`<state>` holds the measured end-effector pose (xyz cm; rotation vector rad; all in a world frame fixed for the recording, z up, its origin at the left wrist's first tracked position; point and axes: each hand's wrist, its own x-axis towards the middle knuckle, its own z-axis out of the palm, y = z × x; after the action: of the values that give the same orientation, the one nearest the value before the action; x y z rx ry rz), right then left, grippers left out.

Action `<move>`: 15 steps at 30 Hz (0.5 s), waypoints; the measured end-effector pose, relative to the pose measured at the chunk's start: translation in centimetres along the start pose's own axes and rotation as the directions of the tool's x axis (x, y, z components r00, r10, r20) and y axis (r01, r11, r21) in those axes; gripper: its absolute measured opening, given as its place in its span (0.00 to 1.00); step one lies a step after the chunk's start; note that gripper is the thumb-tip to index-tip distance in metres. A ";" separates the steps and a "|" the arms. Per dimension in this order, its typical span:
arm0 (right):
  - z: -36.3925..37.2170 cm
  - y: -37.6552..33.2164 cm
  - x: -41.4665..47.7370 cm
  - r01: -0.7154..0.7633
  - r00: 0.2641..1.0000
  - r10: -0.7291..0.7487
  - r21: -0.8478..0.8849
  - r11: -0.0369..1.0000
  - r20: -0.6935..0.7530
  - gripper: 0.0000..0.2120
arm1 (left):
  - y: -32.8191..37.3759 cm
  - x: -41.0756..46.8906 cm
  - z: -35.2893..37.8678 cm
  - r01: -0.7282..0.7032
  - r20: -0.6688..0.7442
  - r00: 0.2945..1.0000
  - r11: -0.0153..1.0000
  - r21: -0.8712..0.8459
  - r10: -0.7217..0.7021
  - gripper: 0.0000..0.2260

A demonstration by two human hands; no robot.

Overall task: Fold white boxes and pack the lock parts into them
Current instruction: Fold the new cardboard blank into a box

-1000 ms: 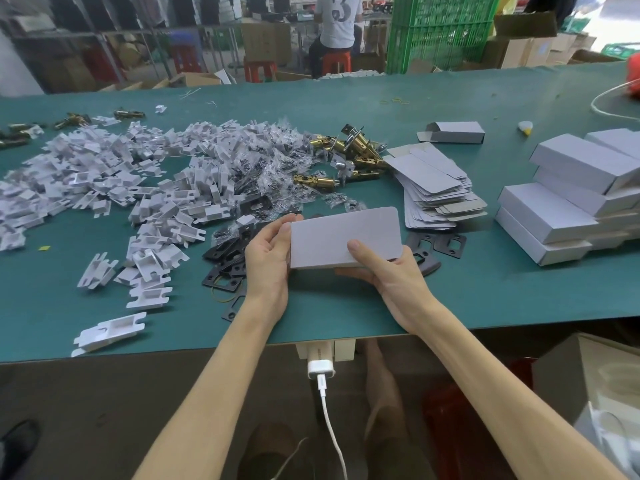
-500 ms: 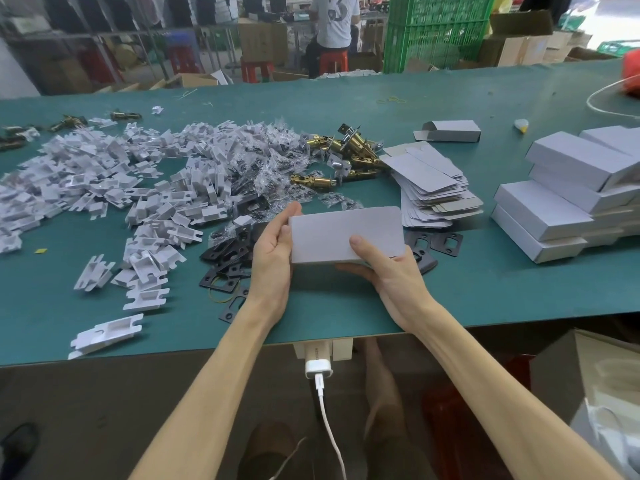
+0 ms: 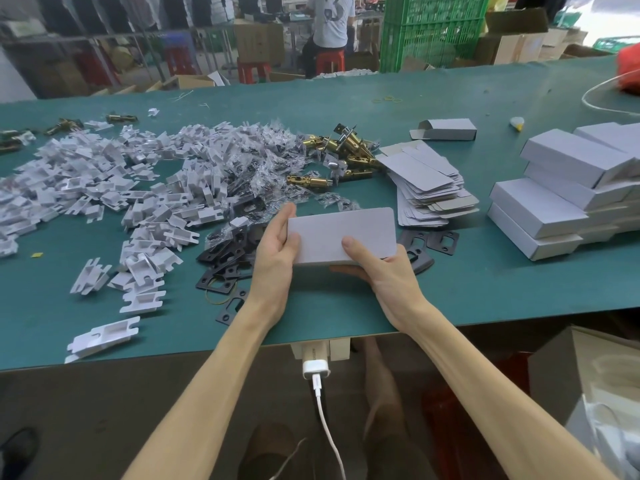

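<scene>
Grip: closed white box (image 3: 343,233) pinched between left hand (image 3: 277,252) and right hand (image 3: 386,277).
Done: stacked boxes (image 3: 561,192), right side.
Remaining: flat blanks (image 3: 427,188), brass latches (image 3: 346,150), plenty.

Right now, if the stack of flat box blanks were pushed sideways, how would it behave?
The stack of flat box blanks would probably shear apart, since its sheets lie fanned. Each thin card sheet likely bends easily and weighs little.
</scene>
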<state>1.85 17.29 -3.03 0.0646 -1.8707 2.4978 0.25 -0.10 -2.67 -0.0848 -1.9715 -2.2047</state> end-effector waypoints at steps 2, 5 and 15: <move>0.0 0.1 0.0 0.001 1.000 -0.001 -0.007 1.000 -0.001 0.13 | -0.2 0.1 0.0 -0.006 0.037 0.999 1.000 0.030 0.005 0.23; 0.0 0.0 0.1 0.000 1.000 0.000 -0.015 1.000 0.001 0.13 | -0.3 0.1 0.0 -0.003 0.083 0.997 0.998 0.060 -0.002 0.25; 0.6 -1.0 -0.7 0.056 0.997 -0.050 -0.099 0.994 0.067 0.12 | 0.4 -0.1 0.0 -0.002 0.044 0.999 0.999 -0.050 0.004 0.22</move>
<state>2.61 16.98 -1.94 0.1923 -1.9882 2.3910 0.40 -0.14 -2.33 -0.1440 -1.9372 -2.2695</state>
